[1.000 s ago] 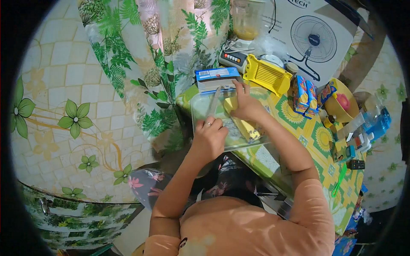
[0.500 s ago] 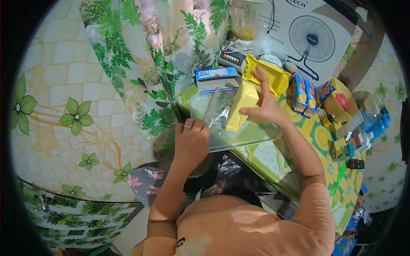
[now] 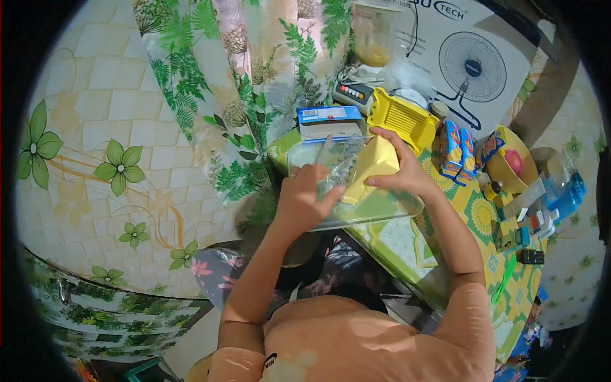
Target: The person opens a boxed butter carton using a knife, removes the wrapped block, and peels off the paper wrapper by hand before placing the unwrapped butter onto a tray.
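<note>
My right hand (image 3: 407, 172) grips a pale yellow block of cheese (image 3: 375, 167), thumb on the near face and fingers over the far end. The block is tilted above a clear plastic tray (image 3: 363, 219). Close to its lower end is my left hand (image 3: 304, 198), thumb stretched toward the block and fingers apart; whether the thumb touches it I cannot tell. Crumpled silvery wrap (image 3: 344, 167) lies in the tray beside the block. A knife blade (image 3: 325, 153) shows at the tray's left side, its lower part hidden by my left hand.
Behind the tray stand an opened blue box (image 3: 330, 114) and a ridged yellow plastic holder (image 3: 401, 119). A blender (image 3: 372, 48) is farther back. Blue packets (image 3: 450, 149), a yellow bowl (image 3: 509, 165) and small bottles stand on the right. A fan carton (image 3: 471, 57) leans behind.
My right hand has closed around the cheese and tilted it up. My left hand has moved from the tray's near left edge inward, opening its fingers near the block.
</note>
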`<move>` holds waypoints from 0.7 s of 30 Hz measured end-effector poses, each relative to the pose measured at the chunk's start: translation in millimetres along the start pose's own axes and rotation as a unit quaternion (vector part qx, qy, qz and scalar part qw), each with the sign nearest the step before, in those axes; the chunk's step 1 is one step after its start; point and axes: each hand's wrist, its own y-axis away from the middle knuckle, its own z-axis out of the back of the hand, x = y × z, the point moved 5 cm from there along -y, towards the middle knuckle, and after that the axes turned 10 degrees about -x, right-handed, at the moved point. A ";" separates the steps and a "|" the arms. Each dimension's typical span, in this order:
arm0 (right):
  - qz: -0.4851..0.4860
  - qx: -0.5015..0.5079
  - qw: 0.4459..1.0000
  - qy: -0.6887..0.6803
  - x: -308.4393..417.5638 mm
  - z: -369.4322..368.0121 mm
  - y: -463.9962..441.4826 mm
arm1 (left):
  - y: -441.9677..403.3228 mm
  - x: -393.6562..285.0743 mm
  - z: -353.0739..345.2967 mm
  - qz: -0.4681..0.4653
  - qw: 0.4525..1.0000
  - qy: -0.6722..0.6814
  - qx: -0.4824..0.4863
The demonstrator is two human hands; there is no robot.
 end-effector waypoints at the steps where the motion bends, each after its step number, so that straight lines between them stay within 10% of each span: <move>1: 0.005 -0.003 1.000 0.005 2.2 -1.1 -0.6 | -6.4 5.1 -6.7 0.008 1.000 0.009 -0.026; 21: 0.163 -0.146 0.974 -0.056 76.8 46.3 17.0 | -41.1 59.7 -30.9 0.170 0.983 0.015 0.070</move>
